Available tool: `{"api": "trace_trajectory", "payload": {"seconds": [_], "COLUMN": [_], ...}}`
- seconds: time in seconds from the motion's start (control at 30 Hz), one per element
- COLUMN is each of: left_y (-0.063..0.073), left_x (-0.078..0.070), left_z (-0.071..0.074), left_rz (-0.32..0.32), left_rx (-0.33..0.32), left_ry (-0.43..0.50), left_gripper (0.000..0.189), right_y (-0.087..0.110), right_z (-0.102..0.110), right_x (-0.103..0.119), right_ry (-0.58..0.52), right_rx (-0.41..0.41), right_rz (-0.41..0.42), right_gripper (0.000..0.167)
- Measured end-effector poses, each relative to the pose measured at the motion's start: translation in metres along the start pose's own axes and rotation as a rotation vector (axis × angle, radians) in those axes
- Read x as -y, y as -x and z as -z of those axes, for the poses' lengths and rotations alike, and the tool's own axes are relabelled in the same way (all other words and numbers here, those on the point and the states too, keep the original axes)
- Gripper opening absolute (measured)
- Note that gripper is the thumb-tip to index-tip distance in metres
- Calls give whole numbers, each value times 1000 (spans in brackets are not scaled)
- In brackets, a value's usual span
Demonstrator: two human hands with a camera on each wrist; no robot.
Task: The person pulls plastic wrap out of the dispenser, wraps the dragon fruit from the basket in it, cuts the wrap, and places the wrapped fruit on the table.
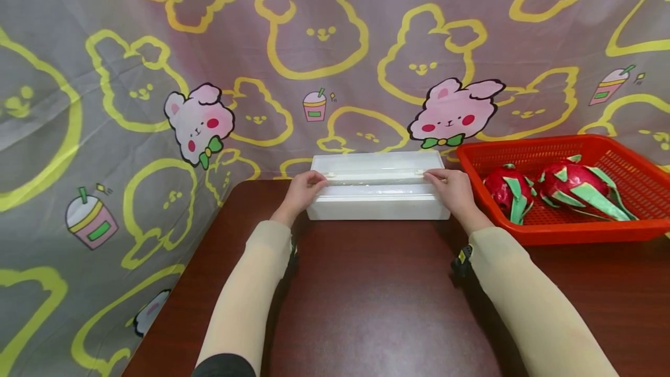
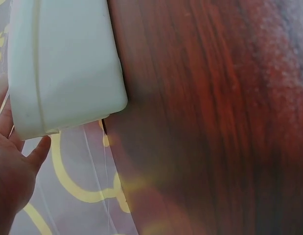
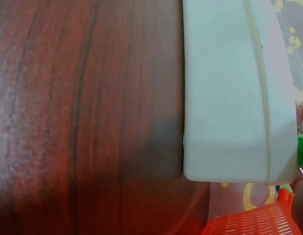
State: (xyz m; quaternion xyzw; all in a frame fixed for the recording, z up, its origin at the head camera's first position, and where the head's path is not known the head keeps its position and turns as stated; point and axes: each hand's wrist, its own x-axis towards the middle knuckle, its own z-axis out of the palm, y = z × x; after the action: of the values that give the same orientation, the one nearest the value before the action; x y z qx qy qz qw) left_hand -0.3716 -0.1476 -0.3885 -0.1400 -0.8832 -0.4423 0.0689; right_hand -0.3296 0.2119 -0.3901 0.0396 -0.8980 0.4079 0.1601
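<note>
A long white box that looks like a cling film dispenser (image 1: 379, 208) stands near the table's back edge, its lid (image 1: 377, 160) raised behind. Clear film shows inside, below a narrow white bar (image 1: 374, 176) running lengthwise. At the bar's left end, my left hand (image 1: 302, 189) pinches it between thumb and fingers. My right hand (image 1: 454, 191) pinches the opposite end the same way. In the left wrist view the thumb (image 2: 39, 152) shows by the box's end corner, with the fingertips hidden behind the box. Only a sliver of the right hand (image 3: 302, 117) appears beyond the box in its wrist view.
Close to the box's right end is a red plastic basket (image 1: 591, 234) with two dragon fruit-like objects (image 1: 570, 182) in red and green. A patterned cloth (image 1: 324, 45) hangs right behind the dark wooden table (image 1: 377, 307) and along its left side.
</note>
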Motion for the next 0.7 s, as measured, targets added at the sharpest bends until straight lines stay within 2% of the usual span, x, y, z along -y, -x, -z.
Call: {"api": "trace_trajectory", "payload": {"seconds": [0.27, 0.4, 0.57, 0.7], "left_y": [0, -1, -2, -3], "left_x": [-6, -4, -6, -13], "left_z": [0, 0, 1, 2], "left_rz": [-12, -26, -80, -72], "left_rx": [-22, -53, -99, -89], "left_ry": [68, 116, 68, 80], "left_gripper": [13, 14, 14, 13], "right_y": [-1, -4, -7, -6], "right_z": [5, 8, 12, 17], "right_x": [3, 6, 13, 19], "right_ry": [-7, -7, 3, -8], "right_rx": [10, 17, 25, 19], "right_rz": [3, 37, 53, 32], "right_gripper": [36, 34, 34, 34]}}
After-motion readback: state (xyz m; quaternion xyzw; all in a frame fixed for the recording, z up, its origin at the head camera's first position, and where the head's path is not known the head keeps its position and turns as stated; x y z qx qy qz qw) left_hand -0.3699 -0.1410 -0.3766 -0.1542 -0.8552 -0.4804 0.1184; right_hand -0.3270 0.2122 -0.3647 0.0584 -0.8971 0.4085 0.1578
